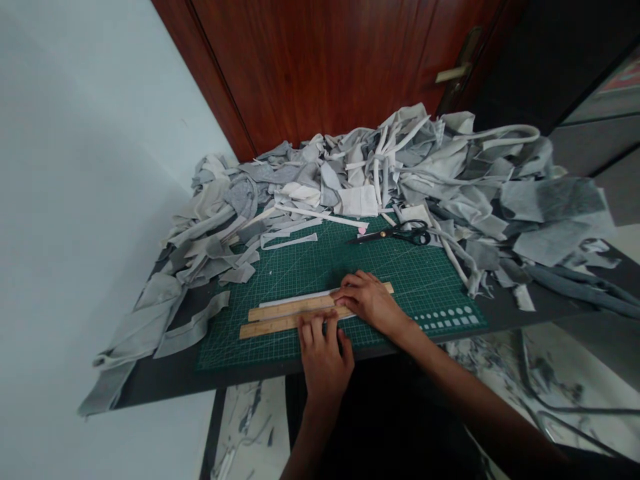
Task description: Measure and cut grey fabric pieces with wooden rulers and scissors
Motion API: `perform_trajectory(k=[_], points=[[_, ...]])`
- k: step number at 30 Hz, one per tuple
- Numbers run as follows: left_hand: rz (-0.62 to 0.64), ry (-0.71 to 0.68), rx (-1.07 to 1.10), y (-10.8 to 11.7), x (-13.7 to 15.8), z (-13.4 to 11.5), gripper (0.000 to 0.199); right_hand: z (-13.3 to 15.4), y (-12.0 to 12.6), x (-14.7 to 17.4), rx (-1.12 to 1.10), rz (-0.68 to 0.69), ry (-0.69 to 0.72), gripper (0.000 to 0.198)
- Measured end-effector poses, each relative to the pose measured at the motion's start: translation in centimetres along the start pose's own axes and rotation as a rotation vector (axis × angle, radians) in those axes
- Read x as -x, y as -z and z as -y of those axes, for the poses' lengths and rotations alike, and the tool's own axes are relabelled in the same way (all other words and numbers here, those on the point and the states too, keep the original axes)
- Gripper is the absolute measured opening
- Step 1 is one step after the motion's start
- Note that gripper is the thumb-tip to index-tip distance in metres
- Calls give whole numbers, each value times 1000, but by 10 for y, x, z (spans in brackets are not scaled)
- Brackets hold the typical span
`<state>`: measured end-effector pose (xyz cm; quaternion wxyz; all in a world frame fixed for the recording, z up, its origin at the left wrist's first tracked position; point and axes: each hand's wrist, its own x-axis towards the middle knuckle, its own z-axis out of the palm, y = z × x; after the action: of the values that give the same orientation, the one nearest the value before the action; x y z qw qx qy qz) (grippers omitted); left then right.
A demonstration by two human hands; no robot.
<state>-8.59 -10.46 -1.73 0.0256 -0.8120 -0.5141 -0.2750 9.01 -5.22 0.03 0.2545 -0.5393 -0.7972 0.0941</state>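
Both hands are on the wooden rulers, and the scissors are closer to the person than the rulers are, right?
Not quite: the scissors lie farther from the person than the rulers, as the head view shows. The left hand and right hand are indeed on the rulers.

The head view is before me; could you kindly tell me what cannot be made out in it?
All in the head view:
Near ruler, markings: too small and blurred to read.
Far ruler, middle stretch: hidden by the right hand.
Pink item near the scissors: too small to identify.
Left forearm, lower part: cut off by the bottom edge.
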Motion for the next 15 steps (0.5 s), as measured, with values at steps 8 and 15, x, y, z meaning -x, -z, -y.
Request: perform_trajectory(k=[8, 15], points=[[6, -4, 7, 0, 0, 0, 31, 2, -6, -7, -5, -41, -73, 9], [3, -15, -1, 1, 0, 0, 30, -3, -7, -7, -30, -55, -81, 12]])
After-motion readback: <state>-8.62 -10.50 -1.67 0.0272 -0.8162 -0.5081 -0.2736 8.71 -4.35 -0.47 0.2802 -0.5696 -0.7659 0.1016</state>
